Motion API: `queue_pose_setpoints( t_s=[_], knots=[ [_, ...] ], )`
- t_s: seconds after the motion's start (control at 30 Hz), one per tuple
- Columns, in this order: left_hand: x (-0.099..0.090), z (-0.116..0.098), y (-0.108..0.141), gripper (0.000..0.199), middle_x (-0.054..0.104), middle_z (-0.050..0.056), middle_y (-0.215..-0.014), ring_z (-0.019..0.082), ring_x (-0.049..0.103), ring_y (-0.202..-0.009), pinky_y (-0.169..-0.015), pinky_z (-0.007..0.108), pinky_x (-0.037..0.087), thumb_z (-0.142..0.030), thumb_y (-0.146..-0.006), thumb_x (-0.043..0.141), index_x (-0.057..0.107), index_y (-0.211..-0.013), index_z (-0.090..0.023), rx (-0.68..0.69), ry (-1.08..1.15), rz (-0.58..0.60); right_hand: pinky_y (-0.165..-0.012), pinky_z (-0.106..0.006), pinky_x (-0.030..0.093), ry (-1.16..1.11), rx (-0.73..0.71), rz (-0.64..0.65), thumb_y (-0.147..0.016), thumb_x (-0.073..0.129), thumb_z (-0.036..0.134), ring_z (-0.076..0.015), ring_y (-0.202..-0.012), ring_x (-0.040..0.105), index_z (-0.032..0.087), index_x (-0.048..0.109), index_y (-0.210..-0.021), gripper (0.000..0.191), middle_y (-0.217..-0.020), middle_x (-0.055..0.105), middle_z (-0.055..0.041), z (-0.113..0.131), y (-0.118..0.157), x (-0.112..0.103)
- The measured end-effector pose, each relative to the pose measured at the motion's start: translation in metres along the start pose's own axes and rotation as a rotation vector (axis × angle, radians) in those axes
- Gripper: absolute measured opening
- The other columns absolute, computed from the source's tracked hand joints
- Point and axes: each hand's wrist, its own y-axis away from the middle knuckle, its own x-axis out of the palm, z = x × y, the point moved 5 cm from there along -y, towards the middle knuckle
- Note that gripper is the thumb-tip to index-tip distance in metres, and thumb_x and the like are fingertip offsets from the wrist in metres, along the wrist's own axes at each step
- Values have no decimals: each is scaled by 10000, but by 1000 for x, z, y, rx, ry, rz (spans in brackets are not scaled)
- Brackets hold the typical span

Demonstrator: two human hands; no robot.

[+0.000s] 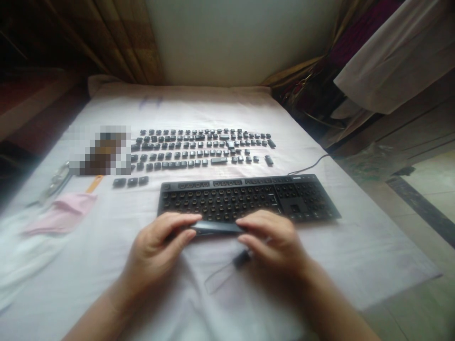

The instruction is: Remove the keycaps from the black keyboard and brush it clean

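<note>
Between both hands is a long, dark space bar keycap, pinched at its two ends. My left hand grips its left end and my right hand its right end. Just behind them lies a black keyboard with its keycaps off and the switch spots showing; my hands and the bar cover part of its front edge. Below my right hand is a small dark tool with thin wire loops, looking like a keycap puller; whether that hand touches it I cannot tell.
Rows of loose black keycaps lie beyond the keyboard on the white cloth. Three keycaps sit nearer at left. A pink cloth and a pixelated item lie far left. The keyboard's cable runs off the right edge.
</note>
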Motion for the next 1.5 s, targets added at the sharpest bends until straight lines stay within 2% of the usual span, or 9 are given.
queue_pose_setpoints(
  t_s=[0.2, 0.37, 0.53, 0.73, 1.03, 1.3, 1.5],
  knots=[
    [2, 2, 2, 272, 804, 26, -1034, 176, 748, -918, -832, 282, 617, -235, -908, 695, 734, -1175, -273, 156, -144, 17, -708, -309, 646, 63, -16, -15, -912, 708, 171, -199, -777, 761, 214, 740, -1074, 171, -897, 800, -82, -3, 1, -1],
    [0, 2, 0, 195, 803, 40, -961, 206, 723, -928, -853, 344, 605, -276, -920, 682, 749, -1100, -242, 229, -280, 27, -697, -308, 635, 128, -15, -19, -920, 693, 176, -195, -765, 746, 212, 729, -1043, 133, -881, 785, -77, -4, 2, 2],
    [4, 3, 0, 142, 782, 55, -1091, 240, 694, -1039, -973, 430, 540, -303, -906, 690, 753, -1022, -251, 221, -347, 96, -712, -340, 615, 225, -22, 31, -925, 675, 202, -207, -785, 727, 223, 732, -1018, 110, -895, 783, -74, -5, 2, 6],
    [7, 5, 3, 146, 758, 56, -1143, 271, 654, -1110, -993, 470, 499, -302, -904, 669, 754, -1016, -264, 167, -437, 133, -729, -370, 578, 314, 2, 86, -913, 687, 228, -220, -805, 695, 199, 728, -958, 67, -913, 770, -85, -7, 3, 12],
    [3, 7, 3, 187, 760, 66, -1142, 262, 666, -1090, -1001, 465, 502, -322, -911, 663, 750, -1062, -255, 120, -392, 130, -744, -374, 540, 349, 4, 110, -925, 674, 242, -221, -803, 686, 210, 727, -955, 68, -911, 774, -74, -10, 6, 15],
    [3, 7, 1, 143, 767, 58, -1106, 246, 669, -1064, -972, 444, 510, -303, -917, 667, 755, -1017, -249, 119, -360, 117, -734, -371, 542, 348, -12, 102, -929, 676, 248, -221, -792, 686, 204, 725, -958, 72, -896, 774, -72, -10, 5, 16],
    [3, 5, 2, 150, 773, 51, -1122, 258, 652, -1105, -1010, 462, 489, -287, -912, 662, 763, -1018, -257, 151, -378, 147, -740, -373, 550, 319, 0, 107, -917, 675, 218, -219, -800, 685, 207, 737, -965, 80, -902, 772, -73, -12, 6, 15]
  ],
)
